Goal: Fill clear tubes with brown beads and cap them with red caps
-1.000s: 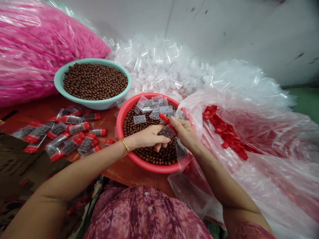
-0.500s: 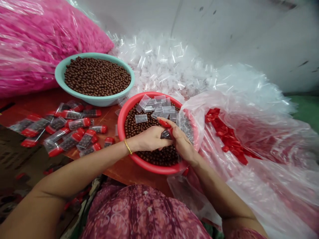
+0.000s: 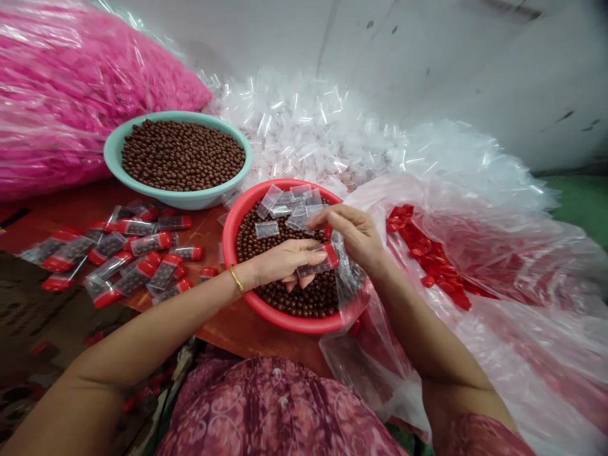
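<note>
My left hand (image 3: 287, 261) grips a small clear plastic container with a red cap (image 3: 317, 262) above the brown balls (image 3: 304, 307) in the red basin (image 3: 236, 218). Dark balls seem to show through its clear wall. Just to the right and higher, my right hand (image 3: 354, 231) hovers with bent, parted fingers at the edge of several clear plastic cases (image 3: 297, 206). These cases lie loose on top of the balls. I see nothing held in the right hand, though its thumb is partly hidden.
Filled, red-capped containers (image 3: 137, 253) lie heaped to the left on the red tabletop (image 3: 218, 316). Behind them stands a pale green basin (image 3: 178, 197) of brown balls. Clear cases (image 3: 304, 133) pile against the wall. Red caps (image 3: 427, 259) fill an open plastic bag (image 3: 517, 278) at right.
My right hand has let go of the capped container and moved up toward the clear cases. The container stays in my left hand, now turned and in fuller view.
</note>
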A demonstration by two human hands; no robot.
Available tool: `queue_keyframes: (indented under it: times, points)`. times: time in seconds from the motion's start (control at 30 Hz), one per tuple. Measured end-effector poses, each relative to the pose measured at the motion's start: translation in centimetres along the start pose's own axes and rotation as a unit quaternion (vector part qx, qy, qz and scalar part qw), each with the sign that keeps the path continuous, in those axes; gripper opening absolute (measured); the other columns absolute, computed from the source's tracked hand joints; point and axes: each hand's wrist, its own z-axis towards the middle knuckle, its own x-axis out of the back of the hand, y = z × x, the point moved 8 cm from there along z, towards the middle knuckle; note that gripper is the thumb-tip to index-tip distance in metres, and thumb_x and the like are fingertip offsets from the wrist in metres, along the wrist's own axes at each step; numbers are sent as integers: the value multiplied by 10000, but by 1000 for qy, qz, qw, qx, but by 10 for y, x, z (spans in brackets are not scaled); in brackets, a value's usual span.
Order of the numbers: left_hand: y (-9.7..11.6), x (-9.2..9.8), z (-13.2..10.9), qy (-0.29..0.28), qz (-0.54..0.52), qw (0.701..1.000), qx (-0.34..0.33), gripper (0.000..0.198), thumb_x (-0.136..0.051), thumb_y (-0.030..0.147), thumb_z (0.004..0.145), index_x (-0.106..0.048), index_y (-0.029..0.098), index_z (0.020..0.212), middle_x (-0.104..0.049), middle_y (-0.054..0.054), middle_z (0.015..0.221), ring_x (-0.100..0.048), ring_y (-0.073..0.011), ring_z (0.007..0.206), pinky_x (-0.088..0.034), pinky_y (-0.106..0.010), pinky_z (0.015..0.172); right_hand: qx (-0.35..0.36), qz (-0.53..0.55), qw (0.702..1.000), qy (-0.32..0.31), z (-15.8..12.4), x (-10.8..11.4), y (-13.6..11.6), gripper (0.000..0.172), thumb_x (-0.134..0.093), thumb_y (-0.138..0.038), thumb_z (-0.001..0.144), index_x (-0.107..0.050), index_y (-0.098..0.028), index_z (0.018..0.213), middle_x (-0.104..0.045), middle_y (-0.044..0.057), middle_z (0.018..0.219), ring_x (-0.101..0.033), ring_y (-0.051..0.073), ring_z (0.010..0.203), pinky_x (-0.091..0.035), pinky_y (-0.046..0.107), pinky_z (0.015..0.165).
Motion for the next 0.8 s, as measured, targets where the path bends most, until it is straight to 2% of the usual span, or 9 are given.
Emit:
queue_keyframes:
  times: [0.07, 0.17, 0.27, 0.33, 0.43, 0.53, 0.63, 0.7, 0.8]
  points:
    - [1, 3, 1, 14, -29, 999, -16, 221, -419, 369, 893, -463, 172, 805, -519, 57, 483, -359, -45, 310, -291, -147, 324, 28, -88, 993, 68, -12, 16, -3, 390, -472, -521, 864, -682, -198, 804, -711, 51, 830, -661, 193, 807, -511, 355, 803]
    - [1, 11, 4, 56, -66, 995, -41, 332, -347, 407, 929, -471, 164, 740, -540, 31, 501, -371, -48, 326, -306, -166, 351, 51, -205, 976, 42, -32, 12, -7, 480, -437, -557, 873, -644, -173, 1073, -706, 108, 1033, -665, 235, 948, -512, 383, 841]
    - [-1, 16, 5, 101, -76, 991, -53, 449, -314, 458, 944, -499, 150, 673, -526, 13, 499, -417, -62, 383, -367, -192, 432, 74, -322, 943, 29, -45, -2, -12, 777, -560, -674, 737, -504, -113, 1272, -647, 193, 1164, -634, 315, 1047, -505, 443, 874]
    - [-2, 19, 5, 130, -58, 988, -58, 436, -337, 447, 946, -518, 147, 686, -526, 16, 527, -444, -69, 442, -395, -198, 494, 69, -385, 919, 53, -49, -10, -11, 903, -612, -708, 658, -460, -78, 1287, -639, 233, 1138, -646, 351, 991, -522, 469, 811]
    - [2, 24, 2, 182, -19, 979, -89, 287, -392, 322, 946, -564, 147, 797, -562, 22, 663, -510, -80, 605, -446, -198, 638, 56, -424, 900, 84, -48, -19, -7, 826, -605, -669, 676, -473, -63, 1221, -670, 219, 993, -672, 336, 832, -534, 444, 681]
    - [8, 26, 0, 205, 10, 970, -129, 240, -399, 249, 941, -599, 141, 863, -601, 7, 828, -548, -94, 811, -451, -206, 828, 68, -420, 898, 109, -43, -23, -5, 702, -597, -574, 700, -488, -65, 1172, -675, 173, 863, -667, 298, 726, -525, 397, 613]
    - [7, 32, -1, 234, 12, 965, -118, 234, -405, 251, 939, -612, 144, 921, -640, -8, 919, -559, -117, 994, -418, -228, 954, 82, -409, 902, 112, -37, -24, -5, 636, -589, -528, 695, -504, -88, 1147, -666, 142, 807, -659, 284, 699, -517, 378, 604]
    - [3, 39, -1, 260, -3, 962, -86, 231, -408, 250, 939, -615, 149, 922, -655, -6, 894, -565, -121, 1036, -416, -225, 969, 81, -408, 904, 99, -33, -26, -4, 601, -587, -533, 692, -522, -111, 1115, -659, 126, 780, -658, 287, 707, -518, 382, 626]
    - [-7, 41, 6, 238, -58, 969, -32, 378, -307, 353, 972, -607, 151, 861, -625, -2, 704, -614, -126, 811, -496, -223, 787, 70, -395, 913, 75, -31, -31, -1, 600, -586, -549, 716, -521, -111, 1121, -667, 142, 828, -666, 298, 755, -527, 397, 660]
